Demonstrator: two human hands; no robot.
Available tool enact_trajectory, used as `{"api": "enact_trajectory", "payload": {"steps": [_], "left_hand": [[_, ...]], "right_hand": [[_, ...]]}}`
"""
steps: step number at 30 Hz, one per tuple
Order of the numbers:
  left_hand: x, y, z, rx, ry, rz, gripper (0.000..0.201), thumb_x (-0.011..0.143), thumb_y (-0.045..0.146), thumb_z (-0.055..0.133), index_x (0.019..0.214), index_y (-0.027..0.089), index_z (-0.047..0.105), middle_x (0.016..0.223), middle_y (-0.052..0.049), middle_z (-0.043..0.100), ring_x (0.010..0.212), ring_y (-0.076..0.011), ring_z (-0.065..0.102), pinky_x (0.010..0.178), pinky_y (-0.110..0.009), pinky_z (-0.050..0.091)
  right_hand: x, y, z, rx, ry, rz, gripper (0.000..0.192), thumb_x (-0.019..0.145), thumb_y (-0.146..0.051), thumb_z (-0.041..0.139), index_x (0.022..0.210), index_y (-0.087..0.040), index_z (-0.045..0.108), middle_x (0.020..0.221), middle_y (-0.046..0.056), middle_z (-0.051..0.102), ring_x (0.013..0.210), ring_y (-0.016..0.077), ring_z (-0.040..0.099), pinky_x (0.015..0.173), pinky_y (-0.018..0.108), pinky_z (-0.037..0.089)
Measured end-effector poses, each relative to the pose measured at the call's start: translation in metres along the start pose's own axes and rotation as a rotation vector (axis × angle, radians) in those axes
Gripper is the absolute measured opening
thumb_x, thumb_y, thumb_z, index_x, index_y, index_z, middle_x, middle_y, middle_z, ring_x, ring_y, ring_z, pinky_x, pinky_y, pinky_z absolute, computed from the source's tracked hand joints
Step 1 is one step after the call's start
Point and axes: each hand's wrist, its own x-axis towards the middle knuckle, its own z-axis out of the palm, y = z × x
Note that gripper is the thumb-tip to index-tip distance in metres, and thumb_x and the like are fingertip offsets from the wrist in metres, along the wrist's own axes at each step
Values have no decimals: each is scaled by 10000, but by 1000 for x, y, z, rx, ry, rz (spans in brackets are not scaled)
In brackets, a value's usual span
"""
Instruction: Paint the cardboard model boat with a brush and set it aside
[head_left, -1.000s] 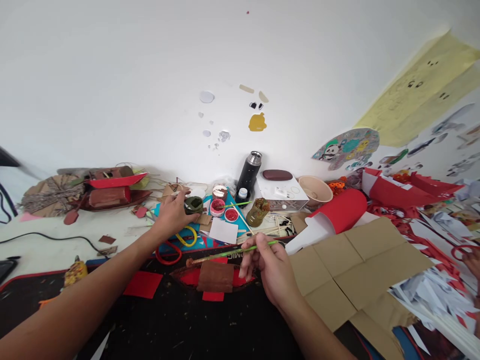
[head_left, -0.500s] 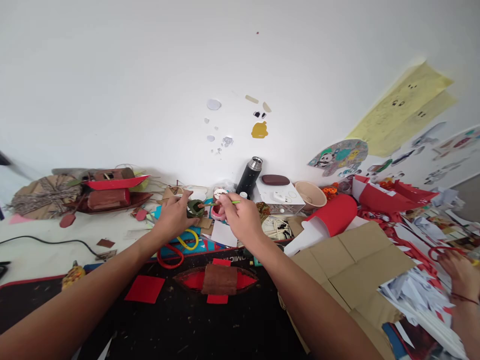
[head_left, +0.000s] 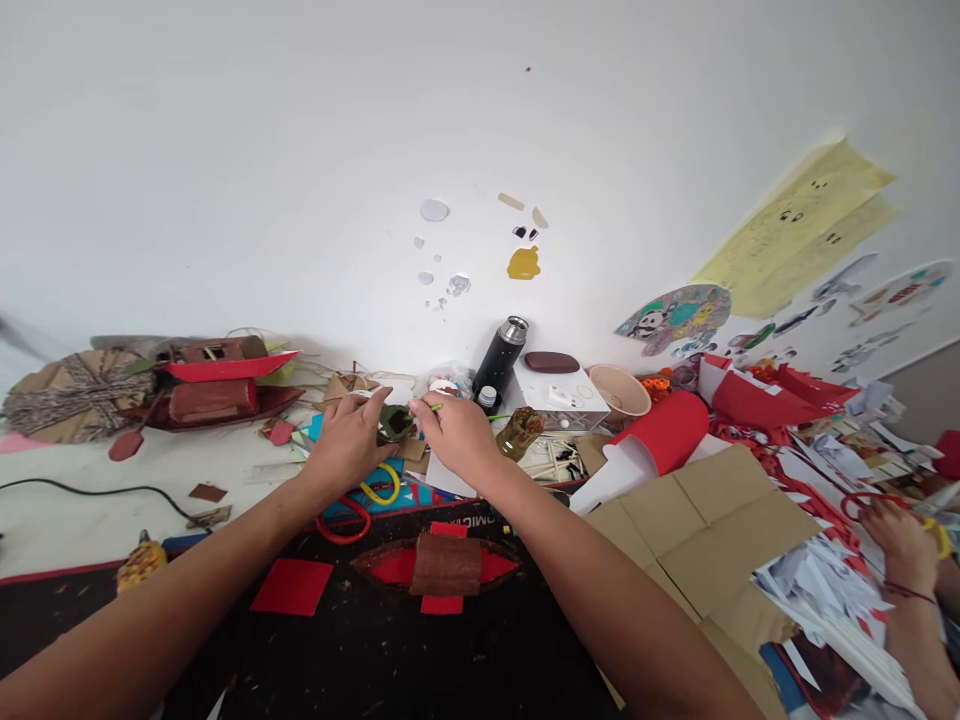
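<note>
My left hand (head_left: 346,437) is wrapped round a small open jar (head_left: 394,422) with dark green inside, steadying it at the back of the table. In my right hand (head_left: 459,435) a thin green-handled paintbrush (head_left: 436,407) is pinched, its front end at the jar; my fingers partly hide it. Nearer to me lies a small boat model (head_left: 390,567) with a red inside and a brown curved cover (head_left: 447,566). A red paper square (head_left: 292,587) is to its left. Red-handled scissors (head_left: 345,522) and a yellow loop handle (head_left: 384,484) lie below my left hand.
A black flask (head_left: 500,355) leans by the wall beside a white box (head_left: 566,395). Two more boat models (head_left: 217,400) stand at the left. Cardboard (head_left: 705,530) and paper scraps cover the right side, where another person's hand (head_left: 896,535) holds red-handled scissors.
My right hand has shifted left, bringing the brush closer to the jar, and now hides the pink pot. My left hand still holds the jar. The view has shifted slightly.
</note>
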Motion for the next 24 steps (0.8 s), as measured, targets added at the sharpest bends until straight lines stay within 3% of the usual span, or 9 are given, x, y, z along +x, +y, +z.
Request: {"api": "enact_trajectory", "payload": {"steps": [6,24], "left_hand": [[-1,1,0,15,19,23,873,847,316,819,1633,131,487,1414,-246,798,1419,-484,619,1111,-565,485],[-4,-1,0,29,22,73,835,897,328,777,1649,128,474,1391,-250,807,1415,-483,602,1115,-588,474]], "right_hand": [[0,-1,-3,-34,-20,6,390,1246,-388,519,1009,-236,789,829,20,825,856,217,771,762,293,436],[-1,-12,-2,-132,-91,-11,352,1232,-433,552,1118,-228,815,986,72,870,931,265,770,733,336,388]]}}
